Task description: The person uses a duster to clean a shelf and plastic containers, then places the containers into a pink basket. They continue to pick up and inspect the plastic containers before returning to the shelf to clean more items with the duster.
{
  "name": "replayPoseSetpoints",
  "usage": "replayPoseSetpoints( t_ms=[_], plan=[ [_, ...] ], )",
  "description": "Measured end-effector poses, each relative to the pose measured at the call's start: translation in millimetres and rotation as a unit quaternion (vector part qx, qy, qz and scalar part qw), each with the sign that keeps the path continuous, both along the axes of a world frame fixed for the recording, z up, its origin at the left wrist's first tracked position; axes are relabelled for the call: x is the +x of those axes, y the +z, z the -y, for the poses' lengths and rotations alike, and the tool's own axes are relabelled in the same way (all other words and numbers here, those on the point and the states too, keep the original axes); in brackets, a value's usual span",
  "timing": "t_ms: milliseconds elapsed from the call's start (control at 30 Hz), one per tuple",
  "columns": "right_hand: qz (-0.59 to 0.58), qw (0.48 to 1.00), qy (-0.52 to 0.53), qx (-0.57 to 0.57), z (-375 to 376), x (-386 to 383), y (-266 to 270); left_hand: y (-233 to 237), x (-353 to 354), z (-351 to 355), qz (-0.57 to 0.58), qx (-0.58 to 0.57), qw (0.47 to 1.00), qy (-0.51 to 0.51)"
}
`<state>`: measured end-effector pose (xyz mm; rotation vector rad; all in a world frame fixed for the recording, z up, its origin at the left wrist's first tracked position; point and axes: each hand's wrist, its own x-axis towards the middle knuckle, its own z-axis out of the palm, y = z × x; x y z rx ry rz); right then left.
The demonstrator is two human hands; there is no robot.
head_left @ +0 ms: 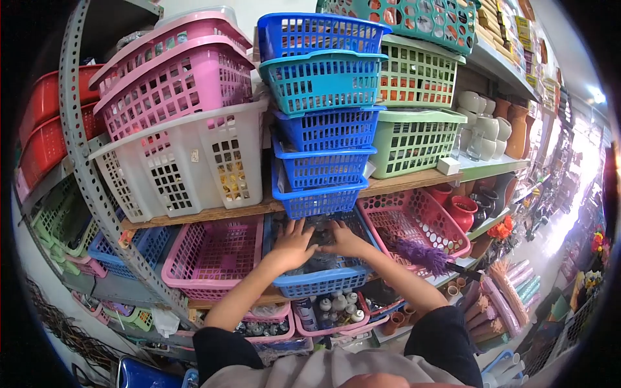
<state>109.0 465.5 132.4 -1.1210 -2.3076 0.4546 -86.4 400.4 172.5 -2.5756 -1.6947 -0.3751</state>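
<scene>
Both arms reach forward into a blue basket (323, 282) on the middle shelf. My left hand (292, 247) is over its left side, fingers apart and pointing toward the back. On the other side of the basket my right hand (345, 240) has its fingers spread, thumb toward the left hand. Beneath the hands lie dark, shiny contents (330, 260) that I cannot make out, perhaps touched by the fingertips. Neither hand appears to hold anything. A stack of blue baskets (326, 169) stands just above and behind them.
A pink basket (217, 255) sits to the left, and another pink basket (420, 216) with a purple bunch (422, 254) to the right. A perforated metal post (84, 142) rises at left. Below, a pink-rimmed basket holds white bottles (339, 304). Red vases (462, 212) stand at right.
</scene>
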Motion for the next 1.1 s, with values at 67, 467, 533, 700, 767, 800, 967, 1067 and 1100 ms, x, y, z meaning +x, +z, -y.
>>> replayPoseSetpoints(
  t_ms=[67,467,533,700,767,800,967,1067,1100],
  plan=[
    [-0.034,0.999,-0.012,0.014,32,10,14,5,8,29,0.009,0.07,0.997,-0.03],
    [-0.017,0.964,-0.139,0.225,229,134,26,8,130,110,0.326,0.115,0.874,-0.342],
    [0.004,0.952,-0.197,0.233,269,153,24,8,162,120,0.339,0.111,0.837,-0.414],
    [0.068,0.9,-0.37,0.218,381,185,15,2,239,161,0.34,0.062,0.743,-0.573],
    [0.067,0.868,-0.439,0.222,428,185,12,3,264,187,0.343,0.037,0.695,-0.63],
    [0.069,0.852,-0.472,0.216,452,183,12,3,276,202,0.345,0.028,0.664,-0.663],
    [0.125,0.751,-0.617,0.201,565,152,24,0,324,285,0.348,-0.014,0.535,-0.77],
    [0.159,0.68,-0.691,0.187,624,121,33,-7,342,344,0.356,-0.05,0.454,-0.815],
    [0.176,0.654,-0.712,0.187,642,110,38,-8,347,362,0.345,-0.057,0.426,-0.835]
  ],
)
